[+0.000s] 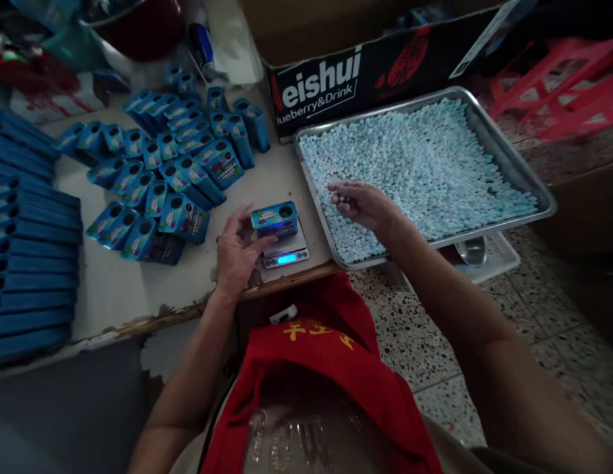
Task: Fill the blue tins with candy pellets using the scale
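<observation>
A small blue carton [275, 217] with a dark round hole in its top stands on a digital scale [300, 246] with a lit display. My left hand [237, 253] holds the carton from its left side, thumb across the front and fingers behind. Over the left part of a metal tray [526, 174], my right hand [360, 203] is closed, fingertips pinched around a few pale candies. Similar blue and white candies [409, 164] cover most of the tray's bottom in a loose layer.
Several upright blue cartons [180, 171] crowd the table [108, 289] on the left, beside stacked flat-lying cartons [32, 263]. A black cardboard box [365, 82] stands behind the tray. Under the tray is a metal scoop [471, 251]; a red plastic stool [558, 85] is at far right.
</observation>
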`<state>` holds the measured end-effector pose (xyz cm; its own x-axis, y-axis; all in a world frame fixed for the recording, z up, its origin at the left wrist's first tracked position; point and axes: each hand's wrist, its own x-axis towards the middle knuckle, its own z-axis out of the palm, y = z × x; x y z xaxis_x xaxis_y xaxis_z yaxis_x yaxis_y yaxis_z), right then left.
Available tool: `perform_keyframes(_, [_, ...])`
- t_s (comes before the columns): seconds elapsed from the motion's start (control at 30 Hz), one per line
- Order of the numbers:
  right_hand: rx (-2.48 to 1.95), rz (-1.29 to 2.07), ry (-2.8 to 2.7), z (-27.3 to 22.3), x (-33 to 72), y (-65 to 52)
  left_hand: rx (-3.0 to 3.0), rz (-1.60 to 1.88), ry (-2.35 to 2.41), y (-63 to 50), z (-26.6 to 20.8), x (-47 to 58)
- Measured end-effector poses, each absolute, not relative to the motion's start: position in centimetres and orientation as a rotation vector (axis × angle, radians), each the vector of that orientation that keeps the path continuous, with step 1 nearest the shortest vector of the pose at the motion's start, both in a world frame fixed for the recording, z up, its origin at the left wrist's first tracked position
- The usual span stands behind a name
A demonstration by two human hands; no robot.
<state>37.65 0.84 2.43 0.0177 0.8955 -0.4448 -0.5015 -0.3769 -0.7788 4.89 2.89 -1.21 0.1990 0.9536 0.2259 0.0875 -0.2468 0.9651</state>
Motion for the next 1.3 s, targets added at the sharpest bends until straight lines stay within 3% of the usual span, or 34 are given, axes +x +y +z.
perform_keyframes(0.27, [-1.168, 1.481, -0.466, 2.8, 38.4, 0.7, 1.57, 1.189, 1.336, -1.7, 0.8, -4.6])
perform_keyframes(0.43, [-1.319, 1.39, -0.57, 2.4, 37.8, 0.9, 1.517, 1.373, 1.486, -5.2, 0.8, -7.2])
perform_keyframes(1.1, [-1.363, 1.338, -0.817, 1.4, 38.2, -0.1, 1.722, 1.263, 1.435, -5.3, 1.5, -4.0])
perform_keyframes(1.3, [-1.3, 1.287, -0.948, 5.1, 35.5, -0.7, 1.701, 1.279, 1.333, -3.7, 1.8, -2.0])
